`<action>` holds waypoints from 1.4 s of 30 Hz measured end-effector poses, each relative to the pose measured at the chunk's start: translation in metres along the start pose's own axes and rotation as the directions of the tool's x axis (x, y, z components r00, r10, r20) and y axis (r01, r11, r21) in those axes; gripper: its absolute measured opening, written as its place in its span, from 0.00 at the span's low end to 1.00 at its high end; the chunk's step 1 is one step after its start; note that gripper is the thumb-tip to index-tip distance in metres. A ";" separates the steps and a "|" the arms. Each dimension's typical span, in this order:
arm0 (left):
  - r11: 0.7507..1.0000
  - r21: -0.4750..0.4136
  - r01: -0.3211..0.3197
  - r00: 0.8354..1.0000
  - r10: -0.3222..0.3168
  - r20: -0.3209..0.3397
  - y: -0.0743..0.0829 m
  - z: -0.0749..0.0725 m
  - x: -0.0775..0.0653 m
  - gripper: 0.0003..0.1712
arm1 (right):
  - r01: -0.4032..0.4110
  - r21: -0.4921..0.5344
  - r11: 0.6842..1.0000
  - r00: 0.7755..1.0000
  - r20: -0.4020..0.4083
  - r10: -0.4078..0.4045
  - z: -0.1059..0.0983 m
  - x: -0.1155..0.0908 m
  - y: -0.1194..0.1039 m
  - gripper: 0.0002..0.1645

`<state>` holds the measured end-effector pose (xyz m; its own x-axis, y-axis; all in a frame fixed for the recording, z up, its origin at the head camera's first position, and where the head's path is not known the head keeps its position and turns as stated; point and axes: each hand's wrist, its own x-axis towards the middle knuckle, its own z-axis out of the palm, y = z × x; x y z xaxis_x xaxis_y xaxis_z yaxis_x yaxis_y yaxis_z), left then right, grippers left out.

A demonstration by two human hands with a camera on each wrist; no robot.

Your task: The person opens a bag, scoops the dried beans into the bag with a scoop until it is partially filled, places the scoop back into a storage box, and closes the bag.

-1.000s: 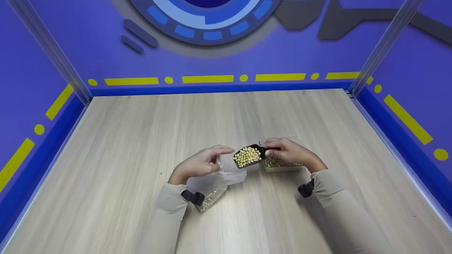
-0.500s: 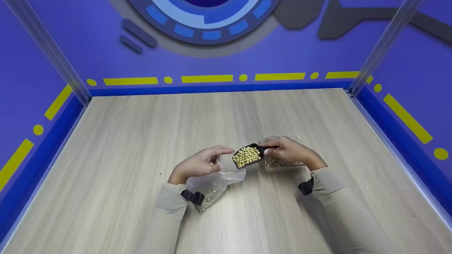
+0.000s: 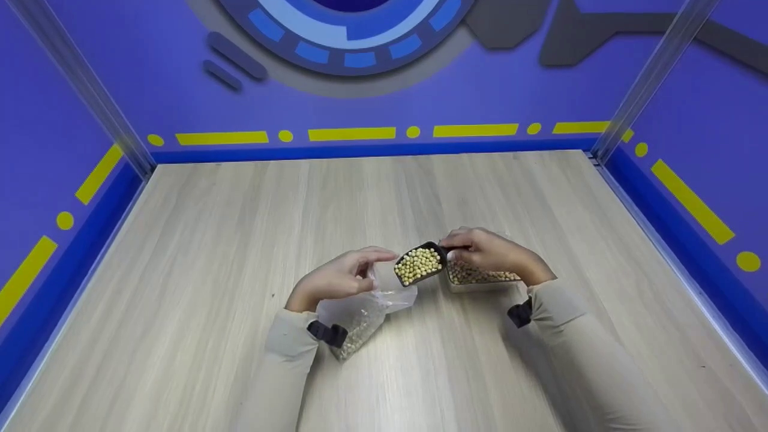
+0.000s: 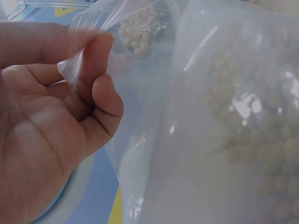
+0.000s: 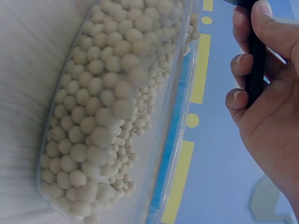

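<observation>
Slightly, the right grip (image 3: 497,252), clamped on the black scoop (image 3: 443,254), edges farther away, its pale beads (image 3: 417,267) unpoured just beside the mouth of the clear bag (image 3: 363,320), which the left grip (image 3: 335,277) pinches.

Purple-blue walls (image 3: 510,90) with yellow dashes (image 3: 353,134) and a big blue ring (image 3: 360,60) rise behind this wood-grain bench (image 3: 210,240), metal posts (image 3: 660,73) at the corners, pale light gleaming on its front.

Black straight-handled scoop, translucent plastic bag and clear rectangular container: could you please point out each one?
Black straight-handled scoop (image 5: 257,67): right wrist view, on its handle.
Translucent plastic bag (image 4: 184,158): left wrist view, on its wall.
Clear rectangular container (image 5: 150,151): right wrist view, on its wall.
</observation>
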<state>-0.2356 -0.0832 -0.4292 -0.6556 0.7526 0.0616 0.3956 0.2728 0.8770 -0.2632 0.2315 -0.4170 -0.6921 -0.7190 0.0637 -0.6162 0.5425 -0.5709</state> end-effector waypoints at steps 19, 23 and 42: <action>0.998 0.061 0.004 1.000 -0.005 0.014 0.007 -0.003 0.002 0.33 | 0.049 -0.069 0.996 0.999 0.007 -0.049 -0.006 0.002 -0.004 0.17; 0.999 0.054 0.001 1.000 -0.002 0.019 0.008 -0.003 0.002 0.33 | 0.047 -0.066 0.997 0.999 0.011 -0.046 -0.007 0.002 -0.007 0.17; 0.999 0.045 -0.007 1.000 0.005 0.025 0.007 -0.005 0.001 0.34 | 0.062 -0.153 0.986 0.998 0.020 -0.060 -0.014 0.004 -0.019 0.17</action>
<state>-0.2368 -0.0830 -0.4204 -0.6371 0.7689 0.0544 0.4286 0.2947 0.8541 -0.2594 0.2242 -0.3943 -0.6460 -0.7590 0.0813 -0.7084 0.5564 -0.4342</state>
